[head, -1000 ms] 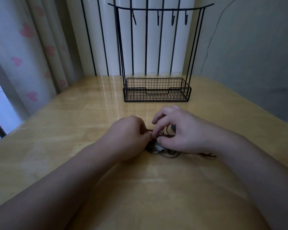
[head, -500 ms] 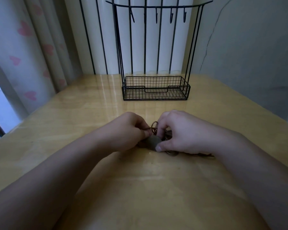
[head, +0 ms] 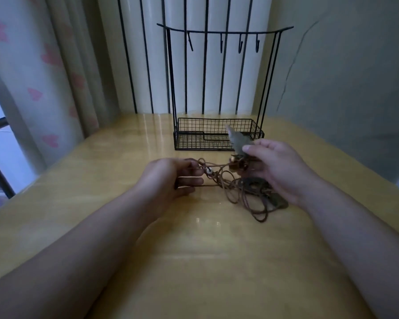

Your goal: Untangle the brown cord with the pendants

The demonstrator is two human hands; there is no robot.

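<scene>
Just one wide-angle view here, worn on the head and aimed forward and down over the glossy yellow wooden counter (head: 101,180). Both forearms run in from the bottom edge, close up, and the black wire basket rack (head: 217,134) sits further back against the wall.

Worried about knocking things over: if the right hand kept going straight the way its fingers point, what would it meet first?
Likely the left hand; the right hand points leftward along the brown cord. Depth is uncertain.
</scene>
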